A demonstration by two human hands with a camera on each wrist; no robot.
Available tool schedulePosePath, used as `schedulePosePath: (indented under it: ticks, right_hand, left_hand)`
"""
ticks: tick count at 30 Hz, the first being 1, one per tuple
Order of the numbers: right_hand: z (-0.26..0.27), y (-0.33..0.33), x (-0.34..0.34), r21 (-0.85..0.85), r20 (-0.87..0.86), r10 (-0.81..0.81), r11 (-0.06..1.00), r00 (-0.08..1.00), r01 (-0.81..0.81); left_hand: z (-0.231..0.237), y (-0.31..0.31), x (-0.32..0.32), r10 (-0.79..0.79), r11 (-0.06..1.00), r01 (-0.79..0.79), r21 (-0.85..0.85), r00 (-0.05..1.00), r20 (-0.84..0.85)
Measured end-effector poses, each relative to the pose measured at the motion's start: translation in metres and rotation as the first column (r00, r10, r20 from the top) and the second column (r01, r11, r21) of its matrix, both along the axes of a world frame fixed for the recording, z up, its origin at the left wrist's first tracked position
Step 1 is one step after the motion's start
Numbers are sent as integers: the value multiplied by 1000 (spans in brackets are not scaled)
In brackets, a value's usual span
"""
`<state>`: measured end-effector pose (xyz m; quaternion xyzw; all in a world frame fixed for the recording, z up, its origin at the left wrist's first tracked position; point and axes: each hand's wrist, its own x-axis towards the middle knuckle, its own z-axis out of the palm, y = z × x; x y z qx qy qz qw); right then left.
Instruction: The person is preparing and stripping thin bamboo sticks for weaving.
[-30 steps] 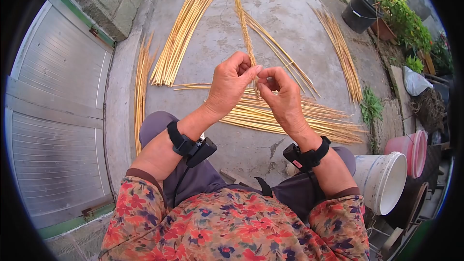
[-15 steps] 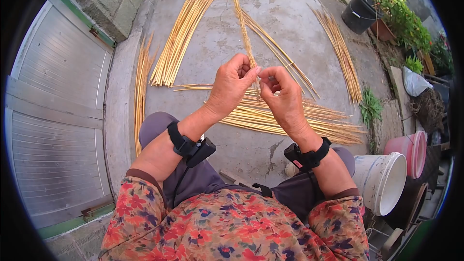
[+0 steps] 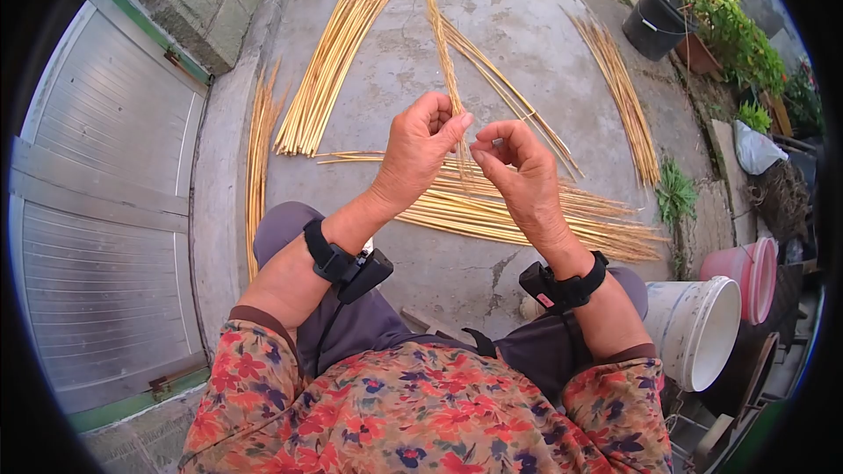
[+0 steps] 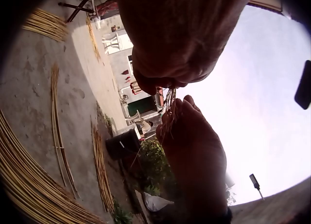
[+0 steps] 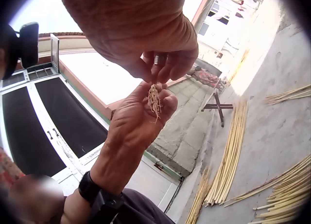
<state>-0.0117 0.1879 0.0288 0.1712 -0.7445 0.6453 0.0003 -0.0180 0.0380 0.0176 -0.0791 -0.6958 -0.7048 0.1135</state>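
Note:
My left hand (image 3: 419, 149) pinches the feathery seed head of a long dry reed stalk (image 3: 430, 0), between thumb and fingers. The stalk runs up and away from me. Loose wispy ends of the seed head (image 5: 154, 101) hang past the left fingertips in the right wrist view. Just to the right, my right hand (image 3: 524, 171) is beside these ends with curled fingers, its thumb and forefinger close to the wisps. I cannot tell whether a fine strand is between them. Below both hands, a bundle of yellow reed stalks (image 3: 465, 211) lies on the concrete.
More reed bundles lie at the left (image 3: 329, 70) and right (image 3: 619, 96); a few loose stalks (image 3: 505, 88) lie between. A white bucket (image 3: 698, 329) and a pink bucket (image 3: 742, 281) stand at my right, a black bucket (image 3: 657, 22) farther off. A metal door (image 3: 105, 202) is at left.
My right hand has drawn slightly away to the right from the left fingertips, widening the gap between them. The left hand keeps its grip on the seed head and has barely moved.

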Motion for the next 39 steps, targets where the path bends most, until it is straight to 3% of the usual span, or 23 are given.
schedulePosePath:
  ticks: [8,13,19,23,32,34,37,39]
  right_hand:
    - [-4,-2,-3,36,65,16,999,998,-19]
    - [-6,4,-10,-145,193,135,984,972,-108]
    - [1,6,-12,-224,306,242,958,921,-177]
    - [0,6,-14,-204,304,247,960,920,-191]
    - [-11,2,-10,-77,185,138,989,973,-125]
    - [-9,2,-7,136,-81,25,991,996,-14]
    - [-5,3,-5,133,-224,-67,986,972,99]
    - [3,6,-3,80,-157,-110,989,981,124]
  left_hand:
    - [4,2,2,10,1000,-9,-29,1000,26]
    - [3,-4,1,-12,996,14,-84,1000,27]
    - [7,-6,2,-72,996,74,-38,996,61]
    - [3,-7,1,-48,993,54,-104,997,64]
    - [3,-5,1,-62,998,63,-3,993,101]
    - [4,-6,2,-60,998,61,0,992,108]
    - [6,-6,2,-34,999,36,-19,994,103]
    - [3,-6,0,-10,1000,11,-9,995,94]
